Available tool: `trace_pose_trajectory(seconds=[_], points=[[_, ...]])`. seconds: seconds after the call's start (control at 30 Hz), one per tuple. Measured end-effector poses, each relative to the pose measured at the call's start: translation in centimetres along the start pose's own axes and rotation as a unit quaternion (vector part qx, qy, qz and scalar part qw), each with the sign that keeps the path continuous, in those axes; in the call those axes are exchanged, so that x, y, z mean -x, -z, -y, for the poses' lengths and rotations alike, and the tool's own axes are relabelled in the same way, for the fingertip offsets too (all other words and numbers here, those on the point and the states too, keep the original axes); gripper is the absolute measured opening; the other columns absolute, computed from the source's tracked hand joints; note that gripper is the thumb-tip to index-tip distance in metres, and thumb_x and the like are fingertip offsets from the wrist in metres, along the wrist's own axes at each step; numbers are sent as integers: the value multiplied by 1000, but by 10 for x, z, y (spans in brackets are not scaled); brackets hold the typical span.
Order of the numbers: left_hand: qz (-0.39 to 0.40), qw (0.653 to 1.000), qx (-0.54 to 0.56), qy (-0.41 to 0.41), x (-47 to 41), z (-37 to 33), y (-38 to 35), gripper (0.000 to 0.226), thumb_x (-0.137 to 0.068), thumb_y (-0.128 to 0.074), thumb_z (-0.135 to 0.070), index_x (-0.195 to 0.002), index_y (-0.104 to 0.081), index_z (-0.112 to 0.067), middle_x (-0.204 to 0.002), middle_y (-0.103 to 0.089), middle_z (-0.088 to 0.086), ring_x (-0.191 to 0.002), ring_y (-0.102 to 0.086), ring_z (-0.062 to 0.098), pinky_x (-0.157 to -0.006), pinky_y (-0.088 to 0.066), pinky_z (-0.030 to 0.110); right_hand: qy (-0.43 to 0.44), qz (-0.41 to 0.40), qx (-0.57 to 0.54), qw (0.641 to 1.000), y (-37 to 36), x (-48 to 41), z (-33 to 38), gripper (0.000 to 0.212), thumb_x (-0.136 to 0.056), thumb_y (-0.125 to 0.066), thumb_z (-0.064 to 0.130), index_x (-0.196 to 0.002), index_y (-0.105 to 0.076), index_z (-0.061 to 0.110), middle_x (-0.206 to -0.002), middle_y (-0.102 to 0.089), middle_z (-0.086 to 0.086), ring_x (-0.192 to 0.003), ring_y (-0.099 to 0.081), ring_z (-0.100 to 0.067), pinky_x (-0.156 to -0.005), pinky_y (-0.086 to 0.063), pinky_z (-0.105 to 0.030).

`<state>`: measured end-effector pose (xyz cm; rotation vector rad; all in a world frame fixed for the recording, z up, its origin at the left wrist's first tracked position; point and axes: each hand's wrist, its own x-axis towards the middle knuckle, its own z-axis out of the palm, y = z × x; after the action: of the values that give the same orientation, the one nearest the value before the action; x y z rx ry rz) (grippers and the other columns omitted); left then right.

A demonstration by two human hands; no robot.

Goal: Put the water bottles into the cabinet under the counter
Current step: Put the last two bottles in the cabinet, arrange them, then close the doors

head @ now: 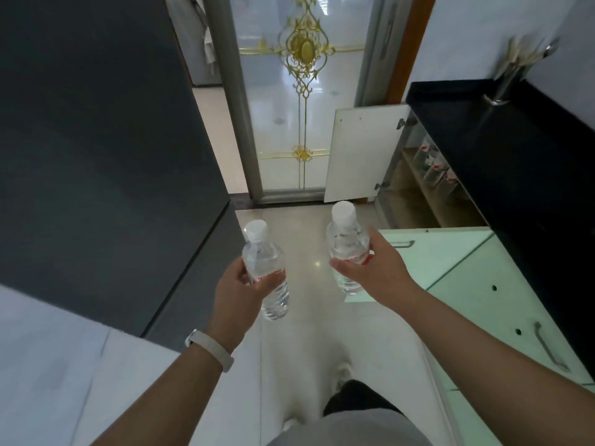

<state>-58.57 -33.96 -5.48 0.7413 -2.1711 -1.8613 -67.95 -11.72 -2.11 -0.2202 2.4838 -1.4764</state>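
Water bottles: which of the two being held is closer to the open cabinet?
The right-hand bottle: the right hand holds it on the counter side, just short of the open cabinet door. The left-hand bottle, in the left hand, is farther left.

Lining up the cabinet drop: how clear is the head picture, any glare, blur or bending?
Head view: wide-angle bending slants the black counter; the bottle in the left hand and the bottle in the right hand read fairly sharp; bottles inside the open cabinet look dim and soft; a small glare spot on the floor.
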Motion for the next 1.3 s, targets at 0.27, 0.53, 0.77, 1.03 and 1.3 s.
trace_pose_trajectory(seconds=[0.27,0.53,0.77,1.03,1.3], points=[[22,1000,-10,20,-122,-17,-53,41,-70,-90,-14,-107,-73,-21,-97,-77,-5,-88,-73,12,-74,-54,25,-7,-11,-17,1000,12,-130,-13,41,-69,-86,38,-94,-53,40,-90,-64,16,-79,-60,4,-63,-43,-16],[34,999,-10,-9,-250,-96,-123,43,-72,-89,-10,-109,-71,-22,-96,-77,-6,-88,-73,8,-69,-54,17,12,-23,-94,995,66,-272,1,49,-66,-85,40,-107,-58,44,-93,-68,22,-85,-64,5,-77,-53,-24],[75,996,-19,-43,-318,-139,-177,50,-74,-87,-17,-121,-69,-16,-103,-76,-4,-87,-72,4,-68,-54,13,46,-74,-112,990,118,-340,-1,44,-71,-85,29,-101,-55,42,-96,-66,18,-89,-63,2,-76,-51,-23],[172,984,-12,-36,-384,-159,-241,43,-76,-84,-2,-113,-67,-16,-93,-78,-4,-85,-74,11,-70,-57,18,14,-149,-139,979,153,-372,-28,51,-74,-84,20,-119,-59,26,-100,-69,9,-90,-67,-2,-72,-51,-15],[310,946,-78,-51,-481,-158,-301,51,-66,-92,-31,-112,-72,-23,-98,-77,-1,-91,-74,21,-77,-59,37,-98,-254,-146,951,166,-412,-47,44,-74,-84,21,-102,-58,44,-94,-68,19,-86,-65,5,-68,-48,-10]])
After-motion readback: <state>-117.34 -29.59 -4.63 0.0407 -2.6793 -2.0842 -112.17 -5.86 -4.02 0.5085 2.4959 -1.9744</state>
